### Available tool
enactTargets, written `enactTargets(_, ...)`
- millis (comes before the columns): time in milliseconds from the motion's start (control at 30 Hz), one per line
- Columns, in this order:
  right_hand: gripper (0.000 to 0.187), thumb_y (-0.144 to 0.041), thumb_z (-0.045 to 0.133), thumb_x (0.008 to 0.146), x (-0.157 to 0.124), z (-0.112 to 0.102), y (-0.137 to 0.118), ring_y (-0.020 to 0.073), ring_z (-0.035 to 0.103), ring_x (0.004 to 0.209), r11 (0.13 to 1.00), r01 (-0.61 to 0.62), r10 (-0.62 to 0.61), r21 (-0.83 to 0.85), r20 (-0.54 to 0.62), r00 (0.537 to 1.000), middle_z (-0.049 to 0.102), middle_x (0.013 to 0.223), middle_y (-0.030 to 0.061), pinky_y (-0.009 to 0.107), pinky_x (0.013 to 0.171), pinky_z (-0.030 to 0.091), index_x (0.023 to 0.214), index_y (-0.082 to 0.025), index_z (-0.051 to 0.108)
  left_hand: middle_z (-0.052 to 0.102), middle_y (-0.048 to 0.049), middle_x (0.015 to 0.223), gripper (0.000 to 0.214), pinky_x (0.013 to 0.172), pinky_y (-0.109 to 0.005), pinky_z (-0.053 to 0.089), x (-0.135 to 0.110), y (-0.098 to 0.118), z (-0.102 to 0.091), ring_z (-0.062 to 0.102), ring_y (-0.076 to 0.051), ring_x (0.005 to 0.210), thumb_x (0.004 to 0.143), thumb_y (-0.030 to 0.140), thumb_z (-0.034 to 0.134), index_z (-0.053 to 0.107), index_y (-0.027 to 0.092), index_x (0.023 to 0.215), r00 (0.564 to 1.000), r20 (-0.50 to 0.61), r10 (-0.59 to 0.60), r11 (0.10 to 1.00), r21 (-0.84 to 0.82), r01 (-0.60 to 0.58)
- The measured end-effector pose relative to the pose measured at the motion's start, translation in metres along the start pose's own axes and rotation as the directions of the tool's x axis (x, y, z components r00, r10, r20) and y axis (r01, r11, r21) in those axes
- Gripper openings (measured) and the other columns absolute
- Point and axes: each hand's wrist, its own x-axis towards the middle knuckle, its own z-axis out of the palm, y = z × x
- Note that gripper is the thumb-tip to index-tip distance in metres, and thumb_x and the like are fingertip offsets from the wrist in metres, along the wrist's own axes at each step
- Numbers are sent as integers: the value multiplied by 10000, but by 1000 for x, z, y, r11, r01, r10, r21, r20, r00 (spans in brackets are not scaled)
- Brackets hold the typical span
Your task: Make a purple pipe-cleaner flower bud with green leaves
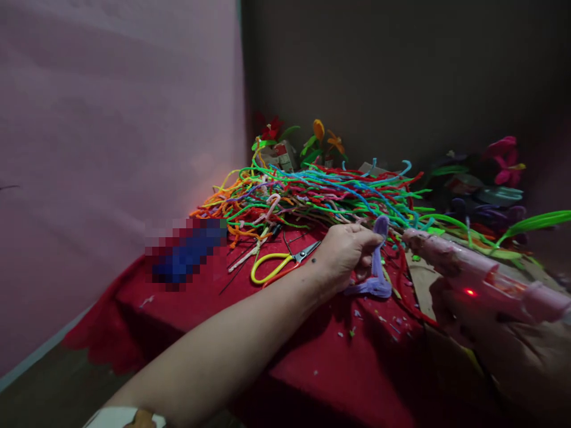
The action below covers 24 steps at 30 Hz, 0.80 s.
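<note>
One bent purple fuzzy strip (377,264) was above the red-covered desk (321,383), pinched in the left hand (345,252); the right hand (513,351) gripped a pink glue gun (482,270) with its red light lit. Past the heap of coloured stems (312,193), a red flower (272,129) rose by a small box (285,156); whether it stood inside could not be told.

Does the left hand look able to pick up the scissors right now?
Probably not right away: the left hand is pinching a purple fuzzy piece. With that put down, the way looks free: the scissors lie close by on the red cloth, their yellow handle uncovered.
</note>
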Motion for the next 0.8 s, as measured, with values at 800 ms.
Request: enactTargets(800, 360, -320, 568, 805, -3, -2, 2, 277, 611, 1009, 977, 90, -110, -191, -98, 989, 632, 1152, 66, 337, 739, 583, 1162, -305, 607, 356, 76, 370, 232, 288, -189, 192, 1, -2, -2, 269, -34, 250, 715, 151, 510, 381, 185, 524, 1000, 9, 13, 1000, 6, -13)
